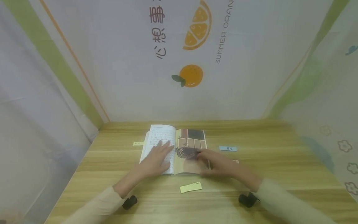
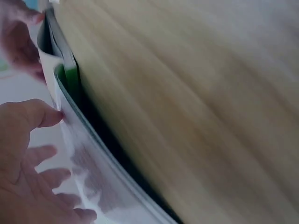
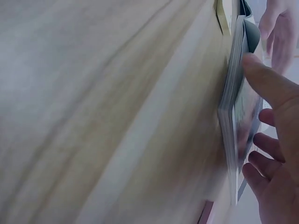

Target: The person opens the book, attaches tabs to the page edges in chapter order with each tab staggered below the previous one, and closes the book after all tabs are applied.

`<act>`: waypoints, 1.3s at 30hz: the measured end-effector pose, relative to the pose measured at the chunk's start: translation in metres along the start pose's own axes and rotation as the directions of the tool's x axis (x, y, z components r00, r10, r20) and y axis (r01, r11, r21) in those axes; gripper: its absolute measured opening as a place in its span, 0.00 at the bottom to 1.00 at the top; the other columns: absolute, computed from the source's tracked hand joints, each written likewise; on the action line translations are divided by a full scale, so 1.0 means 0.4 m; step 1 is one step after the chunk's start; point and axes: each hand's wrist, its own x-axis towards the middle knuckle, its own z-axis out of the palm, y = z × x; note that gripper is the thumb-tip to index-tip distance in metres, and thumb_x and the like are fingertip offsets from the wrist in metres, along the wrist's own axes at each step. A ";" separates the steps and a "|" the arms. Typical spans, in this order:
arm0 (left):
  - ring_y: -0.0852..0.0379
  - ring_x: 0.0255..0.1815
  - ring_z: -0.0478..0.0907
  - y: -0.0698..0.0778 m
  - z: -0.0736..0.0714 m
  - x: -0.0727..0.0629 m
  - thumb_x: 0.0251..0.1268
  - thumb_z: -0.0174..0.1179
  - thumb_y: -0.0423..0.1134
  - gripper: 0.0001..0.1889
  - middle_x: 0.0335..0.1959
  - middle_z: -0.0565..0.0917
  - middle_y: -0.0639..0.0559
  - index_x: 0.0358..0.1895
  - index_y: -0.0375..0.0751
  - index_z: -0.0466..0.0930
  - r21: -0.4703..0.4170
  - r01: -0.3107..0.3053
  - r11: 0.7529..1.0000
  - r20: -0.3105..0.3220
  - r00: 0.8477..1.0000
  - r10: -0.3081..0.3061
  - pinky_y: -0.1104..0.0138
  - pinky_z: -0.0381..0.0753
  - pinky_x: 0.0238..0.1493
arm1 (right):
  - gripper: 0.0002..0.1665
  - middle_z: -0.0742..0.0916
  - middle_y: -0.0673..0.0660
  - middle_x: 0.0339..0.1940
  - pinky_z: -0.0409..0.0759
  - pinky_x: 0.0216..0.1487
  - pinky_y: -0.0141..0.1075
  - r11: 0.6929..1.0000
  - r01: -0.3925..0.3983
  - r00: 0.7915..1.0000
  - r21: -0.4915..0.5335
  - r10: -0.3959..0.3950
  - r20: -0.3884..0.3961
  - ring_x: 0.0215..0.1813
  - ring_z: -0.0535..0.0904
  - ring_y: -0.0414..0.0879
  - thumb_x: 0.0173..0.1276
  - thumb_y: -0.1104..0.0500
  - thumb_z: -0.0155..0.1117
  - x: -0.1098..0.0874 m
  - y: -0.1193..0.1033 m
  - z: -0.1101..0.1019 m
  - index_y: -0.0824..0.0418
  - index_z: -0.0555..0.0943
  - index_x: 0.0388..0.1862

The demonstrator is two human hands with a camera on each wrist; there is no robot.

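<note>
An open book (image 1: 162, 132) lies on the table, its left page printed with text and its right page carrying a coloured picture with a dark spotted shape (image 1: 185, 152). My left hand (image 1: 158, 160) rests with spread fingers on the text page. In the left wrist view, the thumb of that left hand (image 2: 21, 154) touches the book's near edge (image 2: 100, 154). Over the picture page lies my right hand (image 1: 219, 163), its fingertips at the spotted shape. The right wrist view has the right thumb (image 3: 266, 81) on the page edge and the other fingers loosely bent over the page.
A yellow paper slip (image 1: 190, 187) lies in front of the book. To the right is a blue slip (image 1: 227, 148) with writing, and another slip (image 1: 236, 161) is partly hidden by the right hand. A pale yellow slip (image 1: 138, 143) shows at the book's left edge. A printed curtain (image 1: 134, 93) hangs behind the table.
</note>
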 end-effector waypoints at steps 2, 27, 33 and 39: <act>0.26 0.76 0.48 0.027 0.015 0.021 0.69 0.60 0.38 0.33 0.78 0.57 0.34 0.76 0.34 0.64 0.011 -0.044 0.999 0.048 0.998 0.044 0.33 0.51 0.70 | 0.37 0.73 0.63 0.73 0.70 0.69 0.51 1.000 0.002 0.999 -0.014 -0.002 0.032 0.71 0.71 0.58 0.61 0.44 0.77 0.005 0.000 -0.001 0.60 0.78 0.64; 0.29 0.78 0.46 0.040 0.054 0.017 0.80 0.48 0.43 0.28 0.80 0.55 0.39 0.79 0.45 0.61 0.063 -0.029 0.998 0.102 0.994 0.023 0.35 0.51 0.71 | 0.26 0.80 0.64 0.66 0.78 0.62 0.49 0.999 0.022 0.993 -0.029 -0.018 0.117 0.60 0.81 0.57 0.62 0.47 0.77 0.013 0.017 -0.024 0.57 0.82 0.54; 0.28 0.77 0.46 0.045 0.049 0.016 0.80 0.49 0.43 0.28 0.80 0.56 0.39 0.79 0.44 0.61 0.064 -0.027 0.998 0.107 0.994 0.020 0.35 0.51 0.71 | 0.23 0.81 0.64 0.65 0.80 0.59 0.45 0.998 0.027 0.993 -0.050 -0.021 0.119 0.57 0.82 0.54 0.64 0.50 0.76 0.015 0.009 -0.026 0.56 0.83 0.54; 0.28 0.78 0.46 0.063 0.049 0.035 0.76 0.53 0.41 0.29 0.78 0.57 0.35 0.77 0.39 0.64 0.022 -0.007 1.000 0.098 0.995 0.005 0.37 0.48 0.73 | 0.21 0.85 0.61 0.58 0.83 0.45 0.35 0.998 0.022 0.994 -0.055 -0.016 0.105 0.43 0.83 0.44 0.61 0.62 0.73 0.015 -0.009 -0.025 0.59 0.83 0.54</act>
